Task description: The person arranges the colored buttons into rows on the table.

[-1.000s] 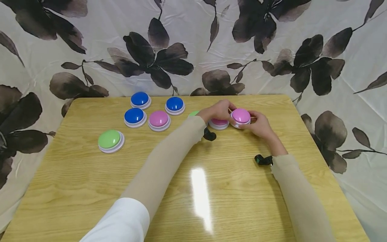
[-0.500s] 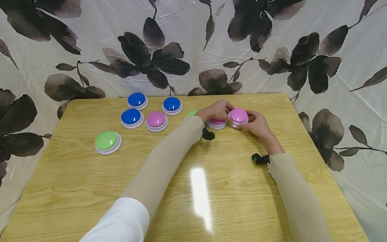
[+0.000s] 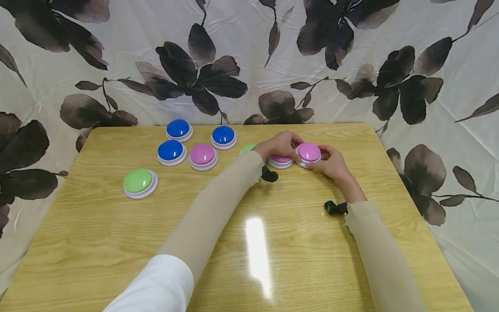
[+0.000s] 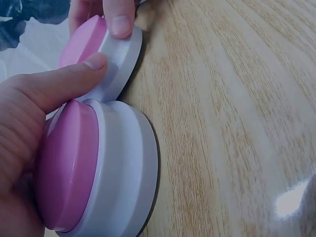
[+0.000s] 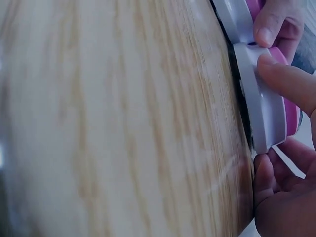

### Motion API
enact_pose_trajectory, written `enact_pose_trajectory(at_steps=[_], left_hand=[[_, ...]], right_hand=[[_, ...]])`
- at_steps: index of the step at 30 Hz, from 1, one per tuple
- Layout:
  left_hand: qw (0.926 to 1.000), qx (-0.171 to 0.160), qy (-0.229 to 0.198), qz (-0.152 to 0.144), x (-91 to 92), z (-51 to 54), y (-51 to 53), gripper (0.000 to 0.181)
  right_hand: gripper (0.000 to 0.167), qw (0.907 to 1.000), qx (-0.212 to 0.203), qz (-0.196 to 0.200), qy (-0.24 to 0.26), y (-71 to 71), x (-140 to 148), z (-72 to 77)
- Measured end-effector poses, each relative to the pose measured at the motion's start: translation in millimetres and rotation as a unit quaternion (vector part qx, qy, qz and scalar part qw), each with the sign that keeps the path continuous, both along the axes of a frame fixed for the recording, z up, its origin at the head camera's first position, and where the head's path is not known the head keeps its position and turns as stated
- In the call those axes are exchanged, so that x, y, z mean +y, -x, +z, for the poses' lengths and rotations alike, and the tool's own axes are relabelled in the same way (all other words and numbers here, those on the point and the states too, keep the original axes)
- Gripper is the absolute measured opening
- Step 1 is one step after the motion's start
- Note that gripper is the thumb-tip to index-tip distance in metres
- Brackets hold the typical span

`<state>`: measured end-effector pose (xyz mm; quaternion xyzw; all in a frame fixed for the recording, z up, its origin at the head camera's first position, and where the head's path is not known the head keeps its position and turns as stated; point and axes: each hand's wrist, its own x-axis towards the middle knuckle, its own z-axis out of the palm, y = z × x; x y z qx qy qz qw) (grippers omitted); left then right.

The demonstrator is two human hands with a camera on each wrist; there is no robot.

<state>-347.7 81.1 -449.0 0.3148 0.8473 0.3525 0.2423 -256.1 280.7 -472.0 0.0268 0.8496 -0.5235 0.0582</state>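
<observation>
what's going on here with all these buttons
A person's left hand and right hand together hold a round push button with a glossy pink dome and white base, the rightmost on the wood-grain table. A second pink button stands right beside it, partly hidden by the left hand. Farther left stand another pink button, three blue-domed buttons and two green-domed buttons, one of the greens partly covered.

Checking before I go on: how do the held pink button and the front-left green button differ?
The left hand and right hand hold the pink button; the green button is untouched. The pink button sits right beside a pink neighbour; the green button stands apart. Both have domed tops and white bases.
</observation>
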Motion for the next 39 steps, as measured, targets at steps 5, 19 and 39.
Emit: enact_pose_trajectory(at_steps=[5,19,39], left_hand=[[1.0,-0.002,0.005,0.006,-3.9,2.5,-1.7,0.069],[0.9995,0.014,0.026,-0.012,-15.8,9.2,-5.8,0.067],[0.9983,0.041,-0.037,-0.016,-137.7,51.8,-57.2,0.045]], right_hand=[[0.077,1.0,-0.004,-0.005,0.006,-0.1,-5.2,1.1],[0.083,0.9999,0.003,0.001,0.015,-0.5,-14.1,-3.7],[0.091,0.9998,-0.008,-0.001,-0.017,-4.4,-8.0,4.3]])
